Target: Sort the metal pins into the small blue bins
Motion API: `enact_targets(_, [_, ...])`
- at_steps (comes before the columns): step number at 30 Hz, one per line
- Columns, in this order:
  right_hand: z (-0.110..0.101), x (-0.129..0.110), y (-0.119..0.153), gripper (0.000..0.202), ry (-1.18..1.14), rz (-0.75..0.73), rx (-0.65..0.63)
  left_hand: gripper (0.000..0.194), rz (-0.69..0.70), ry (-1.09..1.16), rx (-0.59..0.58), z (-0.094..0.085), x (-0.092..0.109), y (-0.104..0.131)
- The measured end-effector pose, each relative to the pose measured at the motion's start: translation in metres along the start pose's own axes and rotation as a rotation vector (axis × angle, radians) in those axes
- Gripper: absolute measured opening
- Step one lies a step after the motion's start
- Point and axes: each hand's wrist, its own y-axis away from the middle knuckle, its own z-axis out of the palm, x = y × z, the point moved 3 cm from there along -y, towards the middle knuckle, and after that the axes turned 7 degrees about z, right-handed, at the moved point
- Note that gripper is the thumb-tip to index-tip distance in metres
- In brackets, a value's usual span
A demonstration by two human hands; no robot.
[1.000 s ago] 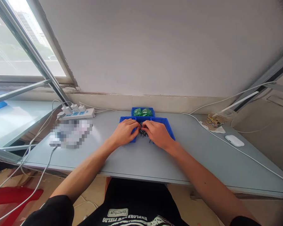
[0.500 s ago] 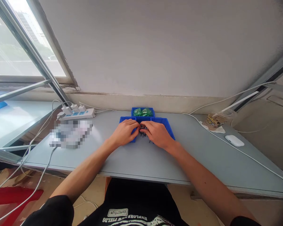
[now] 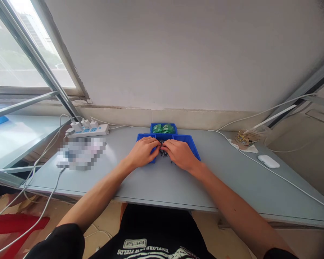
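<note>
My left hand [image 3: 143, 151] and my right hand [image 3: 180, 153] meet fingertip to fingertip over a pile of small dark pieces, perhaps screws [image 3: 164, 153]. Both hands are closed in a pinch. Whatever sits between their fingertips is too small and covered to name. Under my left hand is a blue bin [image 3: 147, 136], mostly covered. Another blue bin [image 3: 193, 146] shows to the right of my right hand. Behind the pile rises the edge of a middle blue bin [image 3: 164, 136]. A few dark pieces lie close to my right palm.
A blue tray [image 3: 175, 128] with green packets [image 3: 163, 128] stands against the wall. To the left are a power strip [image 3: 89, 131] with plugs and a blurred-out object [image 3: 81, 153]. On the right lie a white case [image 3: 268, 161], a cable [image 3: 248, 155] and a brown bag [image 3: 244, 141].
My right hand's fingers have closed in, and its thumb and fingertips now sit closer together above the dark pieces. My left hand has barely moved.
</note>
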Motion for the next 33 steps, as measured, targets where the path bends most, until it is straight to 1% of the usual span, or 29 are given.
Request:
enact_targets(4, [0.001,0.002,0.000,0.019,-0.038,0.023,0.030,0.023,0.003,-0.010,-0.007,0.001,0.000,0.000])
enact_targets(8, [0.002,0.002,0.000,0.025,-0.019,0.018,0.018,0.022,0.001,-0.002,0.004,0.000,0.000,-0.001])
enact_targets(13, [0.000,0.000,0.000,0.018,-0.047,0.021,0.019,0.023,0.008,-0.011,-0.003,0.000,0.000,0.000])
enact_targets(14, [0.000,0.000,0.000,0.018,-0.031,0.026,0.010,0.023,0.008,-0.010,-0.002,0.001,0.000,0.000])
enact_targets(17, [0.000,0.000,0.000,0.028,0.008,0.027,-0.017,0.021,0.007,-0.001,0.001,0.000,0.000,0.000])
enact_targets(22, [-0.001,-0.001,0.000,0.022,-0.023,0.034,-0.029,0.026,-0.003,-0.009,-0.007,-0.002,0.001,-0.001])
enact_targets(26, [0.001,0.000,-0.001,0.033,0.021,0.024,-0.041,0.025,-0.015,-0.012,-0.004,-0.002,0.002,-0.001])
enact_targets(29, [0.001,0.001,-0.001,0.030,0.013,0.024,-0.016,0.024,-0.083,-0.055,0.044,-0.002,0.001,-0.001])
enact_targets(31, [0.000,0.001,-0.002,0.025,0.039,0.016,-0.009,0.024,-0.173,-0.102,0.090,-0.003,-0.003,0.000])
enact_targets(33, [0.000,0.001,-0.002,0.019,0.111,0.002,-0.033,0.024,-0.259,-0.158,0.110,-0.005,-0.010,0.001])
